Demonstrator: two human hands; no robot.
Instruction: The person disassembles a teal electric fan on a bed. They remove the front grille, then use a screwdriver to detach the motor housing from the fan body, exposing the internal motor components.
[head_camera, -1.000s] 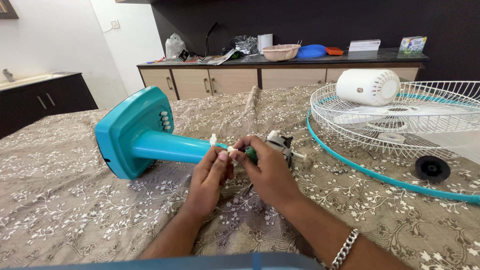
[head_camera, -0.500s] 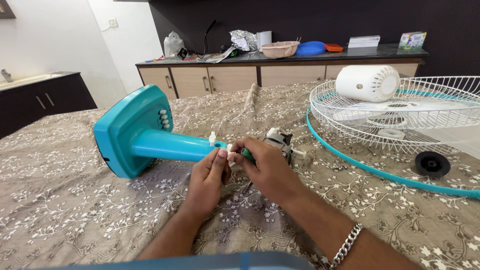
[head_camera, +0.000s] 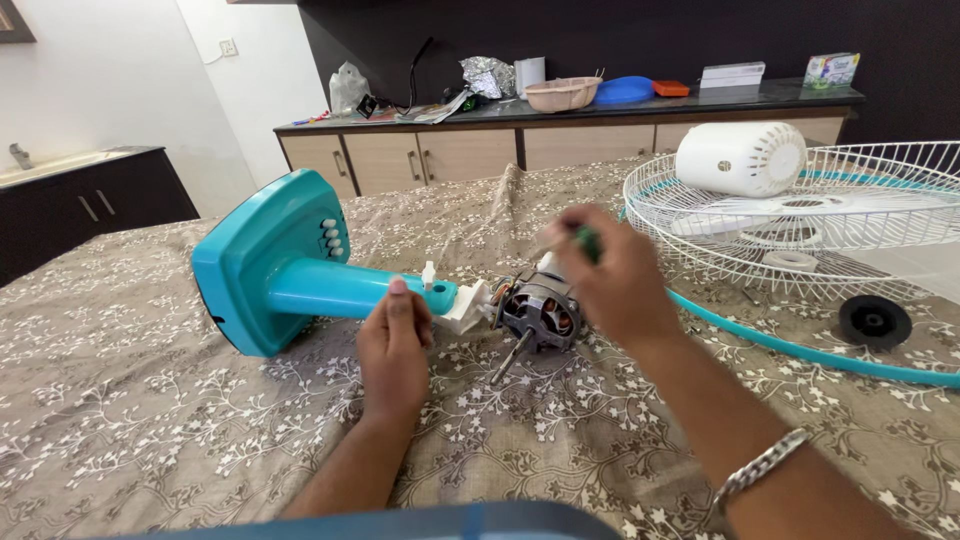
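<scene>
Right hand (head_camera: 610, 275) lifted off motor (head_camera: 538, 312), pinching green screwdriver (head_camera: 588, 242), left hand (head_camera: 393, 350) fingers pressed on teal stand (head_camera: 300, 270)

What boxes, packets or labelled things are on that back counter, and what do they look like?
Small carton: far right end of the counter, upright, pale with green and blue print.
Flat boxes: left of the carton, a white stack lying flat.
Plastic bag: left end of the counter, translucent white, crumpled.
Foil wrap: near the counter's middle, crinkled silver.
</scene>
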